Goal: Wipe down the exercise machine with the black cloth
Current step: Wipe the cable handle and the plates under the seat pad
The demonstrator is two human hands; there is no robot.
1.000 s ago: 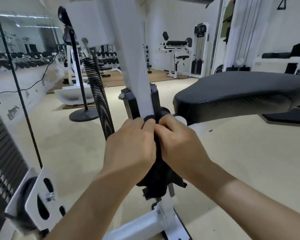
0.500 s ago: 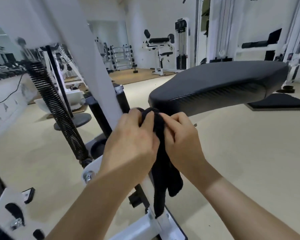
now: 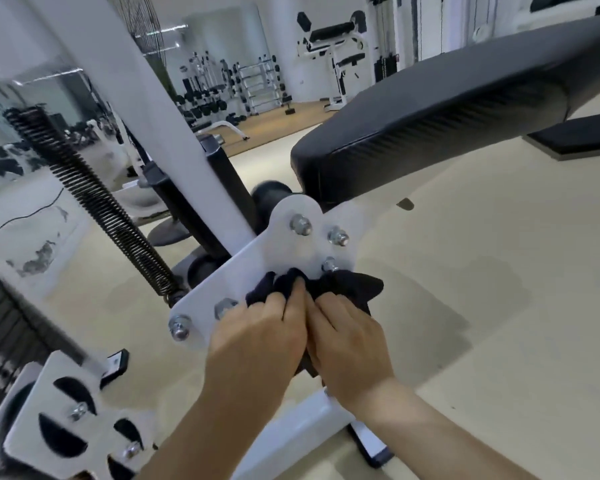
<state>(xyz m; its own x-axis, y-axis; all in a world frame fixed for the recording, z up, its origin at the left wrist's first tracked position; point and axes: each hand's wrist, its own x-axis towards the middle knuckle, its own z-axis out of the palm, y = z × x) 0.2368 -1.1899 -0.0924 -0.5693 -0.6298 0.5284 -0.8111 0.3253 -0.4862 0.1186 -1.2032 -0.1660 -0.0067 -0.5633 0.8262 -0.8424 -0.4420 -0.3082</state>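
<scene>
Head view, read from the left edge. Far left, mid-height: dark weight stack (image 3: 0,323), blurred. Lower left corner: white slotted plate (image 3: 49,431) with small bolts, tilted. Above it, slanting from upper left down toward centre: black coil spring (image 3: 94,202), lower end meeting the left corner of a white bracket plate (image 3: 274,244). Just right of the spring: white upright (image 3: 149,109) of the exercise machine (image 3: 201,195), leaning from the top edge down behind the bracket plate. On the bracket plate: several silver bolts, the lowest bolt (image 3: 329,264) just above the cloth.

Below centre: left hand (image 3: 257,341), back toward the camera, fingers (image 3: 274,303) pressed together and curled over the bunched black cloth (image 3: 347,285), holding it against the plate's lower edge. Touching it on the right: right hand (image 3: 347,341), fingers side by side and curled into the same cloth. Thumbs hidden on both hands.

Cloth crumpled between both sets of fingertips and the plate, one corner sticking out to the right, another part hanging down between the palms. Bottom centre, beneath the wrists: white base beam (image 3: 291,434). Upper right: black padded seat (image 3: 447,109), well above the hands. Right side, below the seat: pale floor (image 3: 499,306).
</scene>
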